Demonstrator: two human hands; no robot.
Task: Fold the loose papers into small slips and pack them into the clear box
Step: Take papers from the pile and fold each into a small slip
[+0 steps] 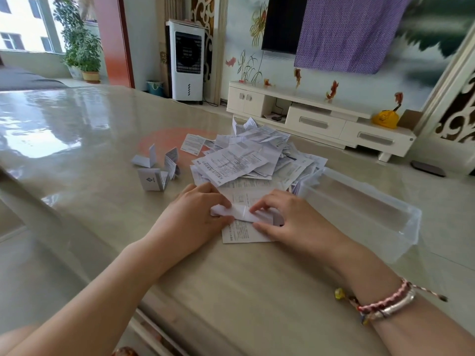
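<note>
1. Leftmost, three or four folded slips (156, 170) standing half-open in a loose cluster on the desk (90, 155); exact count unclear since two overlap. Set apart from the heap, probably to keep finished work separate until packing.
2. Next, left hand (198, 214), fingers curled onto the left end of a white strip (241, 214), pinning it flat, presumably to hold the crease.
3. Beneath both hands, one flat printed sheet (241, 233), serving as a work surface or waiting its turn; cannot tell which.
4. Behind, one heap of loose papers (252, 155), far too many to count, kept within easy reach.
5. Then right hand (290, 217), fingers bent and pinching the strip's right part, pressing the fold. Two bracelets (385, 301) on that wrist.
6. Rightmost, one clear box (365, 209), open-topped, touching the heap's edge; apparently no slips inside yet, so packing not begun.
</note>
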